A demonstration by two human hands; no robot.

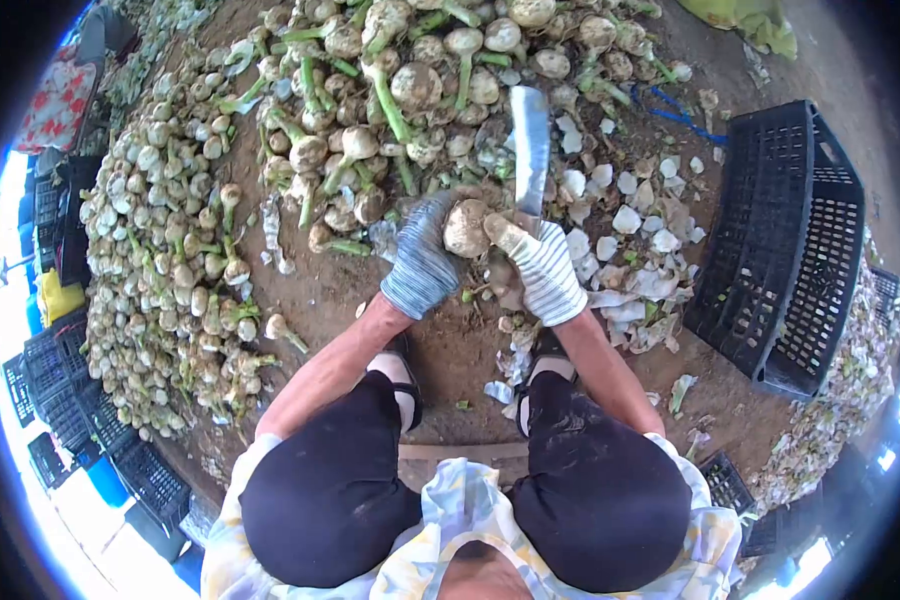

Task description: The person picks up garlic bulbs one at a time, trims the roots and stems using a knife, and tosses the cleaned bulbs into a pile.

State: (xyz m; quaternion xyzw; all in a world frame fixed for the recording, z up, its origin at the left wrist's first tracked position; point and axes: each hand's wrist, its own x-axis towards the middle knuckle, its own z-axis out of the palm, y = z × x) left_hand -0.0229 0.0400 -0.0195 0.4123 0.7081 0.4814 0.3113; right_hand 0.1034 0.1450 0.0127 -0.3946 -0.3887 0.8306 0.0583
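Observation:
My left hand (pixel 422 258), in a grey-blue knitted glove, is closed around a pale, soil-marked garlic bulb (pixel 466 230). Wrapped round the handle of a knife (pixel 530 150) is my right hand (pixel 542 262), in a white-and-grey striped glove. The broad blade points away from me, and my right thumb rests against the bulb's side. The knife's handle is mostly hidden in the glove. Just beyond both hands lies a heap of garlic bulbs with green stalks (pixel 415 90).
A larger pile of bulbs (pixel 170 250) spreads along the left. White trimmings (pixel 625 220) litter the soil at right, beside a black plastic crate (pixel 770 250) tipped on its side. Blue string (pixel 680 115) lies beyond it. More black crates (pixel 55 360) stand far left.

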